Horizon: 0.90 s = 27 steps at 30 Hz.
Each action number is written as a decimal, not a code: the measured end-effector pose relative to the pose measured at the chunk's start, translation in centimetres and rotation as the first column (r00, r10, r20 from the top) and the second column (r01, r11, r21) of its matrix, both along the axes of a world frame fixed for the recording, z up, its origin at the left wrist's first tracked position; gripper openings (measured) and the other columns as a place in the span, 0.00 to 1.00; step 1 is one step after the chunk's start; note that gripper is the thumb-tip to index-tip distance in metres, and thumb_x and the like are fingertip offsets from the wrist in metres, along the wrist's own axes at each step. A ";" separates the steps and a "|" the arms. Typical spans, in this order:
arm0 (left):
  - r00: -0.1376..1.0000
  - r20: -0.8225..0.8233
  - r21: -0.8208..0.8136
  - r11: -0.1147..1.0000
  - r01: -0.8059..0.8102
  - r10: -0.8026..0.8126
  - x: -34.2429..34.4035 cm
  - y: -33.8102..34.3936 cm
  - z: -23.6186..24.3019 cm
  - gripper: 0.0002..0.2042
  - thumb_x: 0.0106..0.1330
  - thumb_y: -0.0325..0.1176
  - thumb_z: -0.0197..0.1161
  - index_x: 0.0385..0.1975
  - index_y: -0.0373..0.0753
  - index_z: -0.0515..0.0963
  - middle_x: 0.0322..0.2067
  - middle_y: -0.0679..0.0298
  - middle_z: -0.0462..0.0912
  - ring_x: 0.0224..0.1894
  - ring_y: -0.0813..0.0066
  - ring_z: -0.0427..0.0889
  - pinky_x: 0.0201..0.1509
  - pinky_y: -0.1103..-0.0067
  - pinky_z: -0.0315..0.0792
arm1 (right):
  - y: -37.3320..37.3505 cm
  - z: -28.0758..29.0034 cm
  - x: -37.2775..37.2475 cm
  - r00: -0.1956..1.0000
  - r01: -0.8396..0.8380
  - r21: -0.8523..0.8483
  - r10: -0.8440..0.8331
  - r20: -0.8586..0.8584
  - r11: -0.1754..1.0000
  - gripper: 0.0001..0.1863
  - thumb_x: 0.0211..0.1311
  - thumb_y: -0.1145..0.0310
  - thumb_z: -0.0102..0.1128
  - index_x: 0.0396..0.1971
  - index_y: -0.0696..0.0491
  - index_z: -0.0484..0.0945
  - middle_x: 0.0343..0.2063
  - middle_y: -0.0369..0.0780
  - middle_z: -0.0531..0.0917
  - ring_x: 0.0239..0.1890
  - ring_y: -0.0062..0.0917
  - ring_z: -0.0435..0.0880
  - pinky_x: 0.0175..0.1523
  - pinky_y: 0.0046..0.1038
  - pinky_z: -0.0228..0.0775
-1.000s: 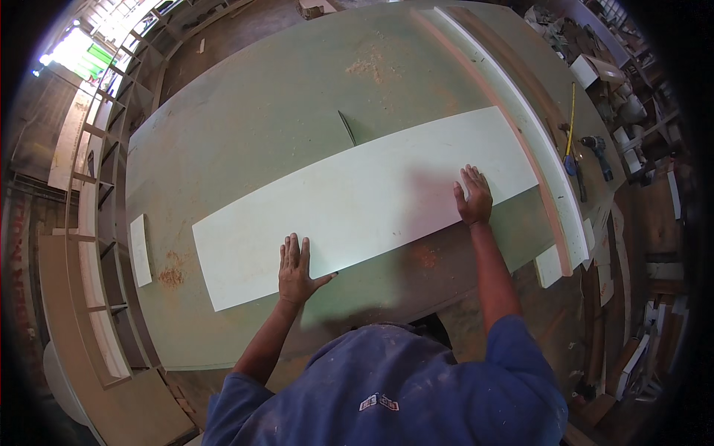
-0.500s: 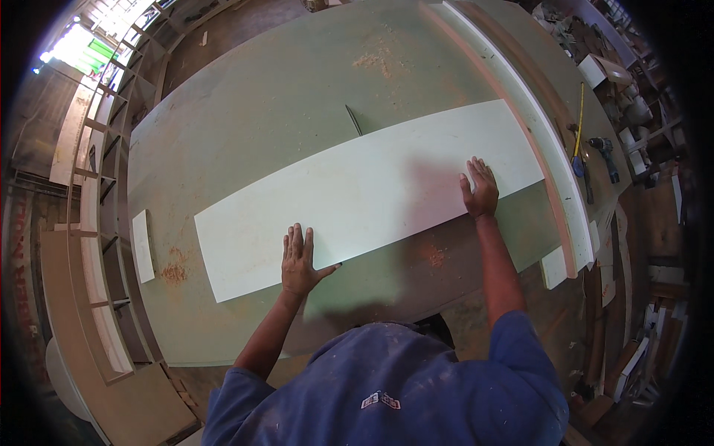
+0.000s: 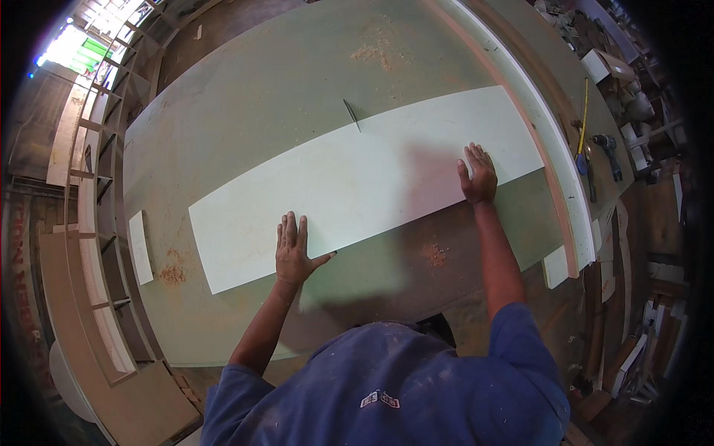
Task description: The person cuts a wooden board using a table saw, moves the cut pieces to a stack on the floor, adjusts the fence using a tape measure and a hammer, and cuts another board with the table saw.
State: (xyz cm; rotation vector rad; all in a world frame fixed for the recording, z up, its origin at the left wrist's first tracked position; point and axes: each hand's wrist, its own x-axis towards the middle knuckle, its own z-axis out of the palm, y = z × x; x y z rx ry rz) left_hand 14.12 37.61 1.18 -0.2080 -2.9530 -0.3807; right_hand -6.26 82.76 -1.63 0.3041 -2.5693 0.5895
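Observation:
A long white board (image 3: 364,171) lies flat and slanted across the large greenish worktable (image 3: 245,141). My left hand (image 3: 294,251) rests on its near edge, left of the middle, fingers stretched out and thumb apart along the edge. Further right, my right hand (image 3: 479,177) lies on the same near edge, palm down with the fingers extended. The board's right end is against or very near a brown wooden strip (image 3: 547,167) that runs beside a white rail (image 3: 569,171). A thin dark pointed tool (image 3: 351,113) lies at the board's far edge.
Sawdust (image 3: 172,273) lies near a small white offcut (image 3: 140,247) at the left. Beyond the rail are a yellow tape measure (image 3: 582,141) and a cordless drill (image 3: 608,154). A slatted wooden frame (image 3: 104,193) stands along the left side.
The board has slid slightly away from me, its left end most plainly. Both hands have moved forward with it, still flat on its near edge.

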 end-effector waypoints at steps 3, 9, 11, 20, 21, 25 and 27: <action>1.000 -0.004 0.012 1.000 0.013 -0.013 -0.9 -0.1 0.1 0.54 0.46 0.59 0.77 0.69 0.33 0.60 0.71 0.39 0.55 0.74 0.43 0.54 0.76 0.56 0.52 | -0.1 0.0 -0.6 1.000 0.004 -0.003 -0.004 -0.006 1.000 0.27 0.67 0.51 0.54 0.51 0.60 0.82 0.57 0.50 0.79 0.64 0.43 0.74 0.72 0.44 0.58; 1.000 -0.003 -0.014 1.000 -0.004 0.004 -1.9 -0.7 0.0 0.54 0.47 0.58 0.77 0.69 0.32 0.60 0.72 0.41 0.53 0.74 0.42 0.53 0.76 0.55 0.53 | -0.8 -0.4 -2.0 1.000 0.003 -0.025 -0.003 0.000 1.000 0.27 0.66 0.51 0.55 0.52 0.59 0.81 0.58 0.49 0.79 0.65 0.42 0.73 0.73 0.42 0.57; 1.000 0.005 -0.012 1.000 0.001 -0.001 -2.3 -0.8 -0.2 0.54 0.47 0.58 0.77 0.70 0.33 0.59 0.72 0.41 0.53 0.74 0.43 0.52 0.76 0.55 0.52 | -0.9 -0.3 -2.4 1.000 0.015 -0.026 -0.015 0.003 1.000 0.27 0.66 0.51 0.55 0.52 0.58 0.81 0.58 0.49 0.79 0.65 0.41 0.73 0.73 0.41 0.57; 1.000 -0.014 -0.026 1.000 -0.002 0.002 -4.2 -1.5 -0.4 0.53 0.48 0.59 0.76 0.70 0.33 0.59 0.72 0.42 0.52 0.74 0.43 0.53 0.76 0.55 0.52 | -1.5 -0.5 -4.4 1.000 0.013 -0.024 -0.013 0.001 1.000 0.27 0.65 0.51 0.55 0.52 0.58 0.81 0.58 0.49 0.79 0.66 0.41 0.73 0.73 0.41 0.57; 1.000 -0.013 -0.010 1.000 -0.004 0.004 -4.5 -1.5 -0.4 0.54 0.47 0.57 0.77 0.70 0.34 0.59 0.72 0.42 0.53 0.75 0.43 0.52 0.76 0.55 0.52 | -1.5 -0.6 -4.6 1.000 0.012 -0.018 -0.012 -0.004 1.000 0.27 0.65 0.51 0.55 0.52 0.58 0.81 0.58 0.49 0.79 0.66 0.41 0.73 0.72 0.41 0.57; 1.000 -0.006 0.020 1.000 -0.014 0.014 -5.6 -1.7 -0.2 0.54 0.45 0.55 0.79 0.70 0.35 0.59 0.71 0.42 0.55 0.75 0.44 0.53 0.76 0.57 0.52 | -1.8 -0.6 -5.7 1.000 0.005 -0.030 -0.005 -0.018 1.000 0.26 0.65 0.52 0.56 0.51 0.59 0.82 0.57 0.49 0.80 0.64 0.42 0.74 0.72 0.42 0.58; 1.000 -0.006 0.001 1.000 -0.022 0.022 -6.1 -2.0 -0.2 0.54 0.46 0.56 0.78 0.70 0.35 0.59 0.71 0.42 0.55 0.75 0.45 0.53 0.76 0.57 0.53 | -2.0 -0.6 -6.2 1.000 -0.006 -0.037 0.005 -0.018 0.999 0.26 0.65 0.52 0.56 0.51 0.59 0.82 0.57 0.49 0.80 0.64 0.42 0.74 0.72 0.42 0.58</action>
